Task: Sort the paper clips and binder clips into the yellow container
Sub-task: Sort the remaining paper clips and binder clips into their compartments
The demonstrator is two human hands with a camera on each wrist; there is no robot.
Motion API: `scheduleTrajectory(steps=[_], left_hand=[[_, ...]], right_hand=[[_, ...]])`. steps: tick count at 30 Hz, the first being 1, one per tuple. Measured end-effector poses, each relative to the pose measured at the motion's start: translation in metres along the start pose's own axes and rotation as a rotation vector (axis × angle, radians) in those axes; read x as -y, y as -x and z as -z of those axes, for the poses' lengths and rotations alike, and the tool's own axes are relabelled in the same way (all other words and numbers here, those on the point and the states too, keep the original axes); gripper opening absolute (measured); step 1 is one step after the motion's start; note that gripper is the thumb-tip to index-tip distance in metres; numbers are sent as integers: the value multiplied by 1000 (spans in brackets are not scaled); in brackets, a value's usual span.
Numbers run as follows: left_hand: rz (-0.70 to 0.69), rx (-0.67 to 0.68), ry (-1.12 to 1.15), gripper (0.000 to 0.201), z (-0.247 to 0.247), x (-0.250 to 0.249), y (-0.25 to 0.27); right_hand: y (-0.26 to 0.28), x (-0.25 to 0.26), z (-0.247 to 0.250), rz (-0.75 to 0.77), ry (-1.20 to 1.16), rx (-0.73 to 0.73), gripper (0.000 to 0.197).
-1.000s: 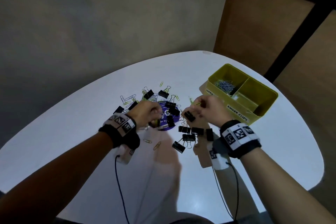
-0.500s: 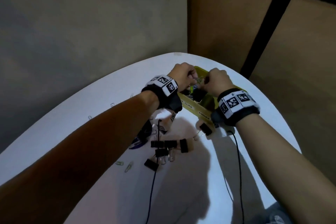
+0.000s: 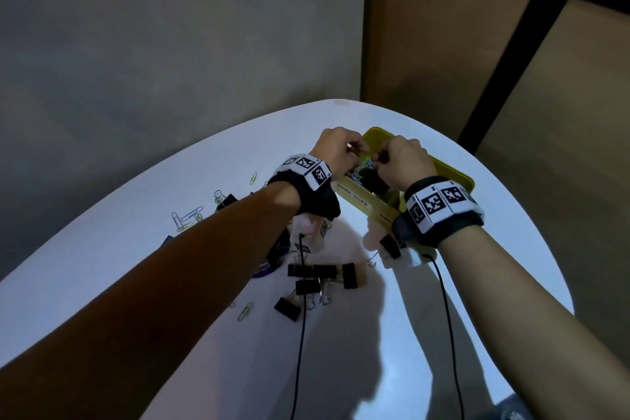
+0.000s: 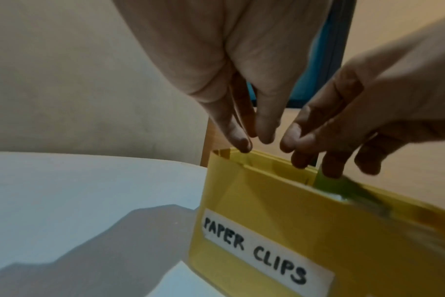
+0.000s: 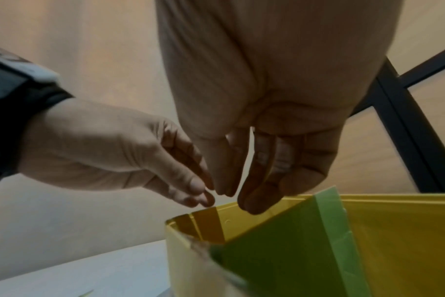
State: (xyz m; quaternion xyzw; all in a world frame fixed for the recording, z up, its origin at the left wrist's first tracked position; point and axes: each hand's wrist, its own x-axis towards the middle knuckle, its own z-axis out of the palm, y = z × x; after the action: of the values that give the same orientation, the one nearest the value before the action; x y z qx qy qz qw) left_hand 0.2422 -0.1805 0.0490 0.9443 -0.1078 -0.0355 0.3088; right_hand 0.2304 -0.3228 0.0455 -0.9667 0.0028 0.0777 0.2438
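Note:
The yellow container (image 3: 455, 174) stands at the table's far right, its near wall (image 4: 267, 211) labelled "PAPER CLIPS". A green divider (image 5: 280, 251) splits it. My left hand (image 3: 337, 153) and right hand (image 3: 404, 160) hover side by side over the paper clip compartment. Their fingers point down, relaxed, with nothing visible in them (image 4: 254, 140) (image 5: 236, 199). A tangle of paper clips (image 3: 363, 167) shows just below the fingertips. Several black binder clips (image 3: 320, 274) lie on the table under my forearms. Loose paper clips (image 3: 187, 216) lie further left.
The white rounded table (image 3: 511, 249) ends close behind the container. One binder clip (image 3: 390, 245) lies under my right wrist. Two black cables (image 3: 300, 334) hang from the wrist cameras across the table. A grey wall and brown panels stand behind.
Both hands have left the pile of clips and moved right to above the yellow container. In the last half second they stay there, fingertips lowered slightly.

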Motion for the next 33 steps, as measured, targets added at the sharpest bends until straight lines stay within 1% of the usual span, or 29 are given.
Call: scheduleTrajectory(steps=[3,6,8,9,12,13,15,18,20,21,24,26,28,30,33], left_hand=[[-37,-40,76,13,19,9,19],[-16,37,168,10,44,38,56],[18,68,140,9,59,68,89],[41,74,106,10,66,85,107],[121,141,-94,12,87,135,158],[149,180,-160,13,91,150,174],[188,250,-247,16,93,177,203],[192,295,-355,31,80,198,234],[201,285,-399,36,69,205,247],[191,258,-406,33,64,206,252],[124,159,-373,19,53,214,260],[112,124,-359,18,50,218,264],[116,98,-337,13,49,223,267],[111,90,-300,9,50,228,267],[92,128,-281,12,52,230,263]], right_hand=[[18,17,-8,43,30,-45,23],[45,48,-24,191,-8,-58,19],[64,71,-45,314,-26,28,18],[74,82,-58,356,-28,99,18],[97,107,-100,460,29,291,19],[102,113,-114,491,67,330,21],[111,124,-140,540,132,363,34],[114,128,-166,532,198,324,56],[115,131,-177,519,266,296,62],[114,131,-180,517,301,291,62],[110,132,-185,499,351,293,50],[107,132,-186,477,336,297,43],[106,130,-186,465,306,288,34],[106,128,-186,465,292,274,26],[105,126,-184,456,293,269,22]])
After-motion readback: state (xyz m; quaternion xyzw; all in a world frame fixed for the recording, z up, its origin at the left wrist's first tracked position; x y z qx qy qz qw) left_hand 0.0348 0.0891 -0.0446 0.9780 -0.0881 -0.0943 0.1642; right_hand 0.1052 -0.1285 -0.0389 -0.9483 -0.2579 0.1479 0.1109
